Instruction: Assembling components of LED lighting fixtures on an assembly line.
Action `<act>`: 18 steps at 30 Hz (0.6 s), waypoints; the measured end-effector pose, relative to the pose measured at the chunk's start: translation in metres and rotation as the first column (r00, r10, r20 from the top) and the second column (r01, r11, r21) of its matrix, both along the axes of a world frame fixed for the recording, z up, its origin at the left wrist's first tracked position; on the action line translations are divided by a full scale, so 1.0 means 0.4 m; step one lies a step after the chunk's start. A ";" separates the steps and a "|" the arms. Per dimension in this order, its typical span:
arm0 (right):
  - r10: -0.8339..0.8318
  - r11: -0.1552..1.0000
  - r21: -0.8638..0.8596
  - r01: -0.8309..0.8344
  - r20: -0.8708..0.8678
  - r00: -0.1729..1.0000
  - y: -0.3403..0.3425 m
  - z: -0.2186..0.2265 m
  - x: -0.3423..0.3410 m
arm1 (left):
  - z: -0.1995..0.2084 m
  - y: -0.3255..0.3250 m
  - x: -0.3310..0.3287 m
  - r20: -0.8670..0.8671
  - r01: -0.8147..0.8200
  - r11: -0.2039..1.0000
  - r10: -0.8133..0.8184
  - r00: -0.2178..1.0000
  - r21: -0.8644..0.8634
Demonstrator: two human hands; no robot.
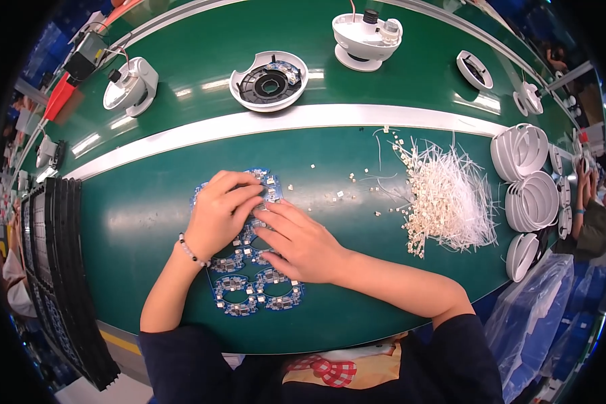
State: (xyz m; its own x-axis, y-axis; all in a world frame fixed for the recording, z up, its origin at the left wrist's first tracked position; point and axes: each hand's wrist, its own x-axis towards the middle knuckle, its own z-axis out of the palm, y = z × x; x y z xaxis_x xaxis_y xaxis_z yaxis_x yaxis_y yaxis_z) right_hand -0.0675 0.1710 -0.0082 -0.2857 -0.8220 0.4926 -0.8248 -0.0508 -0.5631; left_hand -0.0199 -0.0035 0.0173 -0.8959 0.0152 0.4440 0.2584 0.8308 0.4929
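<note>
Starting at the left edge of the green desk (135,215), a stack of black trays (60,269) stands on edge, and beyond the white stripe a white housing part (131,84) lies tipped near a red-handled tool (59,97). Near the middle of the desk lies a blue circuit board panel (252,286) made of many small ring-shaped boards. The left hand (222,212), with a bead bracelet at the wrist, rests palm down on the panel's far half, fingers curled loosely; it presses on the panel and does not grip it. The right hand (299,242) lies just beside it, touching it, fingers stretched flat over the panel's middle; whether the fingertips pinch a small part I cannot tell. The near rows of boards show white connectors already seated, so the work looks well along there, while the covered rows cannot be judged. Behind the hands, an open round white housing (269,81) with a black ring inside sits past the stripe. A few loose white connectors (337,195) are scattered right of the hands, leading to a large pile of connectors and cut white strips (444,198), so plenty of stock seems left. At the right edge stand stacked white ring covers (528,182).
</note>
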 end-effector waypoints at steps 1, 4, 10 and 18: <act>-0.001 1.000 0.001 0.001 -0.001 1.000 0.002 -0.001 -0.001 | -0.001 -0.004 0.008 -0.001 0.001 1.000 -0.001 1.000 0.001; -0.004 1.000 -0.003 0.004 0.000 1.000 0.003 -0.001 0.001 | 0.000 -0.006 0.027 0.052 -0.022 1.000 0.021 0.998 0.019; -0.004 1.000 -0.031 0.003 -0.044 0.999 -0.002 -0.003 0.004 | -0.010 0.004 0.026 0.039 -0.027 0.999 0.025 0.999 0.045; -0.025 0.999 -0.021 0.025 -0.009 1.000 0.001 0.002 0.005 | 0.021 -0.032 0.024 -0.032 -0.045 0.996 0.048 0.998 0.082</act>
